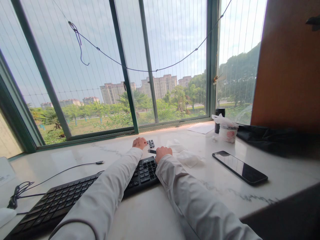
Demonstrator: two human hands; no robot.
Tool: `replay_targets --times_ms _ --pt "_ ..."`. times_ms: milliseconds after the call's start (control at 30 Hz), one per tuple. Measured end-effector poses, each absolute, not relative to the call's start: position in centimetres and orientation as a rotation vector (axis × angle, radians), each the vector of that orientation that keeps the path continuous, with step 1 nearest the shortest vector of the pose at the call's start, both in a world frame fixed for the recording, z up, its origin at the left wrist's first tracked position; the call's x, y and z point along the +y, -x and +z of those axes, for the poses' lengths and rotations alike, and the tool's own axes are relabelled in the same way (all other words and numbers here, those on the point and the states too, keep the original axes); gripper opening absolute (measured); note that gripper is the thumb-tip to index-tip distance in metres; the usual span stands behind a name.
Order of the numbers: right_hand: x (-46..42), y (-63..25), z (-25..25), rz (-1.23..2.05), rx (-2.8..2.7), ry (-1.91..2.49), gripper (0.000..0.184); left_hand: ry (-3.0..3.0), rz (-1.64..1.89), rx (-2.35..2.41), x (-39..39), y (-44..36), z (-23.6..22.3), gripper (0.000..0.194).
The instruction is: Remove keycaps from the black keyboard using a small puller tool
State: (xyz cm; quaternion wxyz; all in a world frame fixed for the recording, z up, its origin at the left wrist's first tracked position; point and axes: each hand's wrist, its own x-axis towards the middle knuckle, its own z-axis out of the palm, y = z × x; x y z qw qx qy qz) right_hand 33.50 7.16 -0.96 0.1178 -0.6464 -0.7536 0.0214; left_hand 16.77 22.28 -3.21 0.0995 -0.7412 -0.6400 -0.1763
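Observation:
My left hand [140,143] is stretched far forward on the white counter, its fingers curled down. They are at the left edge of a small group of dark keys [150,143]; what they hold, if anything, is hidden. Closer to me, my right hand [163,153] is closed around a short, dark, stick-like thing [152,151] whose tip points left. Its exact kind is too small to make out. Under my forearms lies a black keyboard [146,171] with its number pad showing between the sleeves. My left sleeve hides the keyboard's middle.
A black phone [240,166] lies at right. Crumpled clear plastic [190,158] is beside my right hand. Farther back stand a bagged tub [228,132] and a dark cylinder [220,115]. A cable [67,171] with a plug runs across the left side, below the windows.

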Motion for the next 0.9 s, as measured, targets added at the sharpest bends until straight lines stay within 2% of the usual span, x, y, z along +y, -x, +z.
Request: replay_targets --times_ms 333,567,700,900 --pt "6.8 -33.5 -0.5 0.018 -2.155 1.915 0.032 2.189 -0.561 -1.873 16.8 -15.4 1.6 0.019" --pt "6.5 -33.4 -0.1 -0.029 -2.065 1.869 0.038 2.212 -0.662 -1.743 10.0 -15.0 4.5 0.021" --pt "6.5 -33.5 0.0 -0.015 -2.009 1.877 0.041 2.220 -0.729 -1.717 5.8 -14.9 4.2 0.021" --pt "6.5 -33.9 -0.2 -0.004 -1.917 1.822 0.042 2.233 -0.772 -1.809 1.5 -14.1 0.8 0.024"
